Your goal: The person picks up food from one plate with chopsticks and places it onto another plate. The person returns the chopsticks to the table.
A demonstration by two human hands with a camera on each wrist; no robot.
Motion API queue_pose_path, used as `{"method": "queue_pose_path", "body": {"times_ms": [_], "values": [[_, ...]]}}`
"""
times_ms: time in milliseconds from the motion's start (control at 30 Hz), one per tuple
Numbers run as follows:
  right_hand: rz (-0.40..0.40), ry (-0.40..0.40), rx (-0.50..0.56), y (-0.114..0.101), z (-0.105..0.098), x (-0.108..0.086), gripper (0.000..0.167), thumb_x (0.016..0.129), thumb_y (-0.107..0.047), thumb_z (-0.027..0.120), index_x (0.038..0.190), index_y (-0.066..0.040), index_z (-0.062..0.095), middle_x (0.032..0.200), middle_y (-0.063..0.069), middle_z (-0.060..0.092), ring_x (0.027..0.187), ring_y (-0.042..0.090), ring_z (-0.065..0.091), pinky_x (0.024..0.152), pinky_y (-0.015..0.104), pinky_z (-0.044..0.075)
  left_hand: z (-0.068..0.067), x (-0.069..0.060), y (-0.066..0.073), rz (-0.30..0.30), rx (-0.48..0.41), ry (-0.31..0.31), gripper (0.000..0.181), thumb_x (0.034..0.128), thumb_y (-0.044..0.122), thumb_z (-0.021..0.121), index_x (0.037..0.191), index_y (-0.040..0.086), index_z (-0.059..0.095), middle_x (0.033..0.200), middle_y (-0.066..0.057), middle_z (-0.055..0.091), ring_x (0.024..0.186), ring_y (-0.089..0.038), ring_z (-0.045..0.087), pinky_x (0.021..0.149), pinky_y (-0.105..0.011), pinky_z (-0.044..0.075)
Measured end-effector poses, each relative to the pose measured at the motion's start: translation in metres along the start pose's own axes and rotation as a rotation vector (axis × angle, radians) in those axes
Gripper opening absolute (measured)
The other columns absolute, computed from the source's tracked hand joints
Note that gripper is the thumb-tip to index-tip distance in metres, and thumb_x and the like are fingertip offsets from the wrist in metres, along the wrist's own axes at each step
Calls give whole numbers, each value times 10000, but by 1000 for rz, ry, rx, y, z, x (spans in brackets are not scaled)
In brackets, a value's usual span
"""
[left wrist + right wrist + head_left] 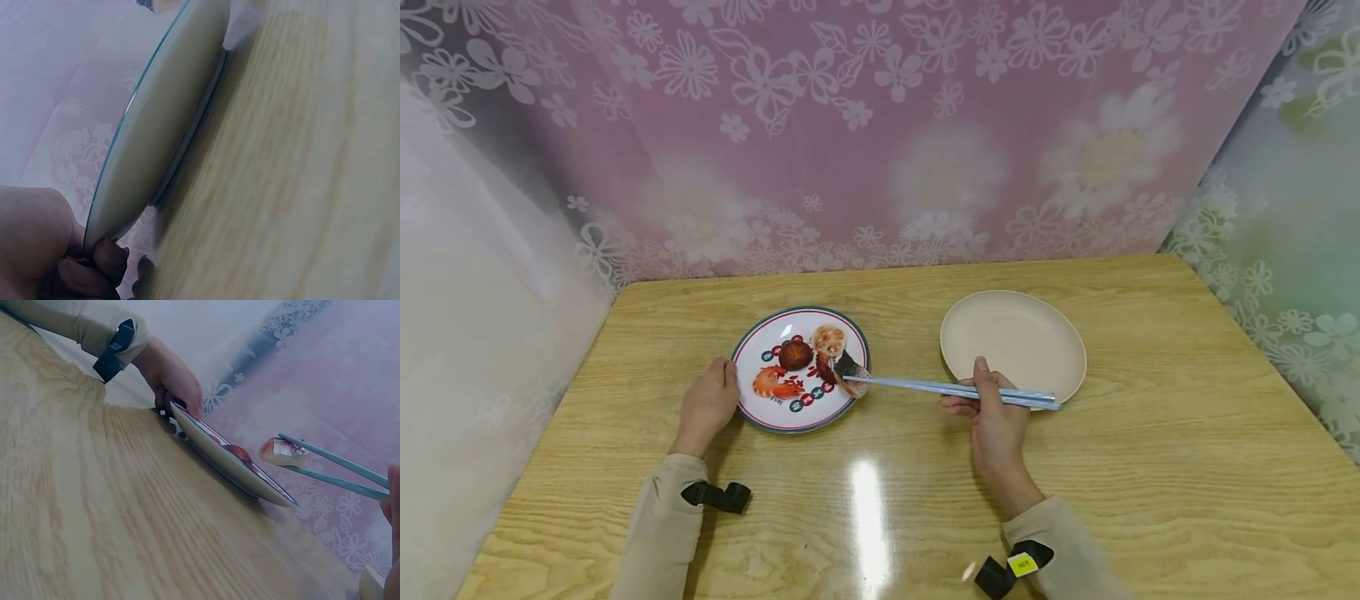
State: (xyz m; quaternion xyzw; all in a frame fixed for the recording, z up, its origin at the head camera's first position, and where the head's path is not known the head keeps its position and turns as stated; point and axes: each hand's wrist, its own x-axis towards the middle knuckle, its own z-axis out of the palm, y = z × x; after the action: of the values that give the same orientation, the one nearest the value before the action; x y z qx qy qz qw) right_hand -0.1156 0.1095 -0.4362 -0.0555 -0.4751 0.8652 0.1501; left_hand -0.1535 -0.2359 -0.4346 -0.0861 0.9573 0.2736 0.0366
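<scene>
My left hand (707, 407) pinches the left rim of a white round plate (808, 417) with a dark green and red border. In the left wrist view, fingers (109, 262) curl under the rim. On the plate lie a shrimp (775, 382), a brown mushroom cap (795, 355) and a lotus root slice (829, 341). My right hand (1002, 429) holds pale blue chopsticks (925, 386). Between their tips is a small food piece (282, 452) with shiny silvery skin, perhaps fish. It hangs just above the plate's right side, apart from the plate in the right wrist view.
A beige plate (1015, 329) stands on the right of the wooden table (790, 517), partly behind my right hand and the chopsticks. Flowered pink cloth (880, 150) hangs along the table's back edge, with pale cloth at both sides.
</scene>
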Motion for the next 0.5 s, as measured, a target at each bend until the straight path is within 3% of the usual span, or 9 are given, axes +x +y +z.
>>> {"method": "queue_pose_path", "body": {"times_ms": [267,500], "values": [[30,-21,-4,6,6,-5,342,1000,-163,536,729,40,582,563,100,643,484,178,651,453,260,505,0,-2,0,9,3,10,371,1046,176,298,1196,-104,490,995,-278,604,871,-390,570,781,-511,434],[80,-32,-72,12,10,-12,360,1003,-193,535,740,51,557,558,97,647,489,178,654,461,268,510,0,-2,1,8,-1,12,370,1045,176,298,1198,-104,486,986,-273,601,854,-378,560,770,-499,431]]}}
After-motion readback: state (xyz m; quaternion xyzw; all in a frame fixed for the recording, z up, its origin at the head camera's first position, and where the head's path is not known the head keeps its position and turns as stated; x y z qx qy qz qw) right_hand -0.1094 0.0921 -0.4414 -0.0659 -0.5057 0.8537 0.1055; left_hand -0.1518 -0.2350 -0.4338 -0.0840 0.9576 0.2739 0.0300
